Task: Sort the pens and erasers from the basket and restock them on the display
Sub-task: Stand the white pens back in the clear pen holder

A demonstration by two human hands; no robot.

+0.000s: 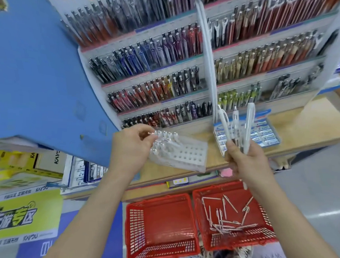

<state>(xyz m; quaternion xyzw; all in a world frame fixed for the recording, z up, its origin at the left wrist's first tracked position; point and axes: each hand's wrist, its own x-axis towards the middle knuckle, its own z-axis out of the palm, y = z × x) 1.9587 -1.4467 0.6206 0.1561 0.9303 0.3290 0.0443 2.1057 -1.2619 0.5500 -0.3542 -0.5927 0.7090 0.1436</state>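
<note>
Pale wooden counter [303, 124] — glossy grey floor [320, 182], blue panel [40, 72] at left

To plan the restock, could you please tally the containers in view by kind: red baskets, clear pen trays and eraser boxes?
Red baskets: 2
Clear tray: 1
Eraser box: 1
Total: 4

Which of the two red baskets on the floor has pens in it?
The right basket, below the right hand: loose white pens lie across its bottom. The left basket beside it shows only bare red plastic.
</note>
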